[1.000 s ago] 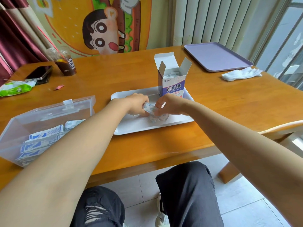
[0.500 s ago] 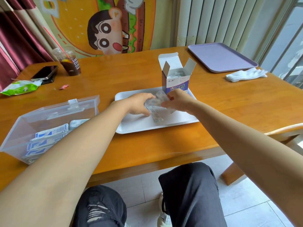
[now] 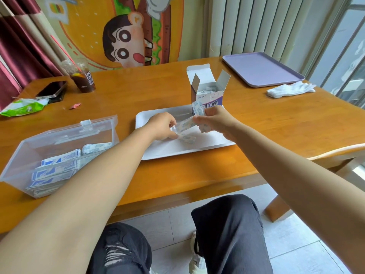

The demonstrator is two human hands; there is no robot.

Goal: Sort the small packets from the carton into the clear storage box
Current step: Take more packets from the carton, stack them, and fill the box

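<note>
**Hands drawn apart, a strip of packets stretched between them**

Since half a second earlier, both hands had lifted and separated. The small packets, bunched low between them before, now ran as a strip from hand to hand at the centre of the frame, just above the white tray. The left hand pinched the strip's lower end with curled fingers. The right hand gripped the upper end along with a few more packets, one poking up above its fingers. One loose packet lay on the tray beneath the strip.

Just behind the right hand stood the carton, upright on the tray's far edge with its flaps open and more packets inside. At lower left sat the clear storage box, lid raised and already partly filled, with the left forearm crossing in front of its right side.

Several slips looked possible. The right hand's bundle seemed loosely held, so packets could drop during the carry to the box. The tall, light carton might tip if the right hand's knuckles brushed it. A leftward sweep of the forearm could nudge the box, which sat near the table's front edge.

Further out on the wooden table were an iced drink and a phone at upper left, and a purple tray and white gloves at upper right.
</note>
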